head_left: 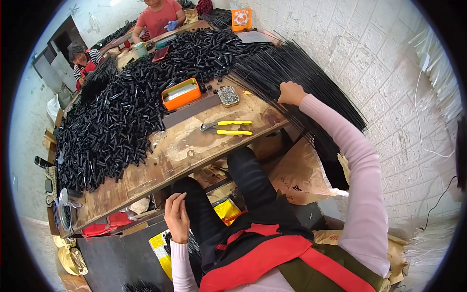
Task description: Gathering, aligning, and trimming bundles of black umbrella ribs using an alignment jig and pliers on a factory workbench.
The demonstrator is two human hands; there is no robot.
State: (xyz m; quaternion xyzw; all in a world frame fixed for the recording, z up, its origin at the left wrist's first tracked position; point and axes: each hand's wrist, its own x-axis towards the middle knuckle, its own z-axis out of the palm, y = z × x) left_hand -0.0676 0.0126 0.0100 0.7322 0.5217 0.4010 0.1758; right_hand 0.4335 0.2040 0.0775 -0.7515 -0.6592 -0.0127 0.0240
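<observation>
My right hand [292,93] is closed in a fist over a fan of long thin black rods [311,73] at the table's right end. What its fingers hold is hidden. Low and left of centre, by my knee, my left hand [177,216] is raised with loosely bent fingers and nothing seen in it. Cutting pliers [233,127] with yellow handles lie on the wooden table [180,151], jaws to the left. Beyond them are a small box of metal bits [228,96] and an orange tray [181,94] with pale strips inside.
A large heap of short black tubes [112,117] covers the table's left and far parts. A white brick-patterned wall [384,73] rises on the right. Two people sit farther back, one in a pink shirt [160,22]. A brown sack [299,175] hangs under the rods.
</observation>
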